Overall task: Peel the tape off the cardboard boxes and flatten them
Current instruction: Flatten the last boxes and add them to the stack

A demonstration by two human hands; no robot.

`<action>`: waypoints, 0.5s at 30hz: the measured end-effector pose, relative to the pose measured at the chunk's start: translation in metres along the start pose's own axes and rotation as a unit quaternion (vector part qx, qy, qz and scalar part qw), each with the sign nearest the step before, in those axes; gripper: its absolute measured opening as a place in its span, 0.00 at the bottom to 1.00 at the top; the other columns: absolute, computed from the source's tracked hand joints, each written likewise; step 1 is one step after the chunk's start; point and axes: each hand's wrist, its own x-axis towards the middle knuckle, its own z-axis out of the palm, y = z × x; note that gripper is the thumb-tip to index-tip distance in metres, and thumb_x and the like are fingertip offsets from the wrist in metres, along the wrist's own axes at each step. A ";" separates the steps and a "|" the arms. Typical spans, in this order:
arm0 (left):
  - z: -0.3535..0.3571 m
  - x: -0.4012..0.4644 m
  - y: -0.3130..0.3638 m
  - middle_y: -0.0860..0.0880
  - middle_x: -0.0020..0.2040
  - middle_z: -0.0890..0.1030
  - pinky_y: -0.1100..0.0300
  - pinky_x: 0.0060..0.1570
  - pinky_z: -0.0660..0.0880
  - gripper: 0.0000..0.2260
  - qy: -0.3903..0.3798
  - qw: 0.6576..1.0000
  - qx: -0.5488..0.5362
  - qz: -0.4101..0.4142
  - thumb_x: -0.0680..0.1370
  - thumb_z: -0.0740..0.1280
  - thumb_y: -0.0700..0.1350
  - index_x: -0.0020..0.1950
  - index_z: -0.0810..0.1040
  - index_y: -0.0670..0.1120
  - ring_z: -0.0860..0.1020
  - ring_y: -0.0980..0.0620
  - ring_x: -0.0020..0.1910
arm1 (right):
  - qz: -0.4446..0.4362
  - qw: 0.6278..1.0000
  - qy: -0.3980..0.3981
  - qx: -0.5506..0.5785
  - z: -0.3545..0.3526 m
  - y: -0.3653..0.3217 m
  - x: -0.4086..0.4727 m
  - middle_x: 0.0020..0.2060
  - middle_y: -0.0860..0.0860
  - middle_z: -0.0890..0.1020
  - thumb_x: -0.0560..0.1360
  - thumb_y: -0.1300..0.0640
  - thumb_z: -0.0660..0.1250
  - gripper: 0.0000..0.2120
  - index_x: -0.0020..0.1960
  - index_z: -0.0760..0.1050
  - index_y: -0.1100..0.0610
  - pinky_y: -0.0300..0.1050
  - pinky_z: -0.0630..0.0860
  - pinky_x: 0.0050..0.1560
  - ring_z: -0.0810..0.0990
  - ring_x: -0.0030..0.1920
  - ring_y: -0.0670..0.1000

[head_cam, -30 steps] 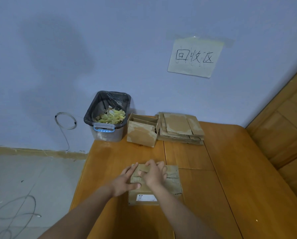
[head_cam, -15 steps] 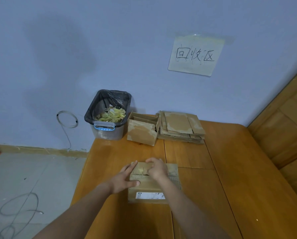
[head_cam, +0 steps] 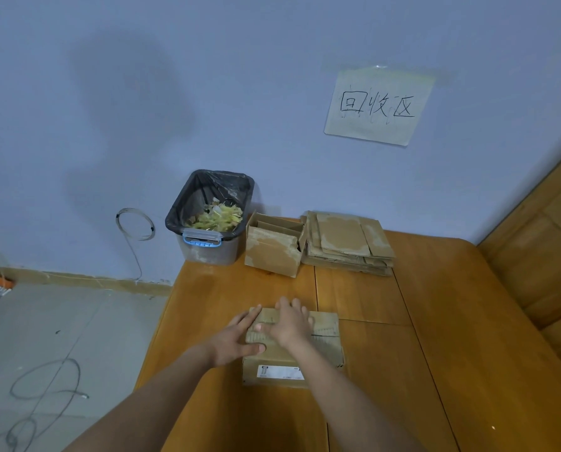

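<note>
Since the earlier frame, our right hand (head_cam: 291, 324) has uncurled and now lies flat on the cardboard box (head_cam: 321, 349) at lower centre. Our left hand (head_cam: 236, 340) rests open-fingered against its left edge, thumb on top.

The table (head_cam: 403, 337) is orange-brown wood with a smooth, faintly glossy finish. The box (head_cam: 321, 340) is matt brown cardboard, scuffed pale in patches, with a white paper label (head_cam: 280, 372) on its near face. The stack (head_cam: 347, 244) and open box (head_cam: 274, 247) show the same worn cardboard. The bin (head_cam: 207, 223) looks like cloudy plastic, lined with a glossy black bag. The sign (head_cam: 378, 106) is matt paper on a smooth painted wall.
</note>
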 end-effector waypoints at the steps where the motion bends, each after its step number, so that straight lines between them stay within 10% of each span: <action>1: 0.000 0.000 0.000 0.50 0.80 0.43 0.53 0.74 0.57 0.41 -0.001 1.000 0.002 -0.002 0.77 0.66 0.58 0.78 0.39 0.59 0.52 0.46 0.78 | 0.001 1.000 -0.004 0.006 0.000 0.001 0.001 0.62 0.49 0.70 0.70 0.38 0.70 0.27 0.62 0.68 0.49 0.50 0.63 0.64 0.67 0.64 0.54; 15: -0.002 -0.001 0.001 0.51 0.80 0.45 0.53 0.73 0.55 0.40 -0.005 1.000 -0.003 -0.005 0.77 0.67 0.59 0.78 0.40 0.61 0.51 0.47 0.78 | -0.011 0.998 -0.011 0.055 0.000 0.013 0.006 0.57 0.46 0.71 0.74 0.47 0.69 0.16 0.60 0.71 0.45 0.49 0.62 0.62 0.69 0.62 0.52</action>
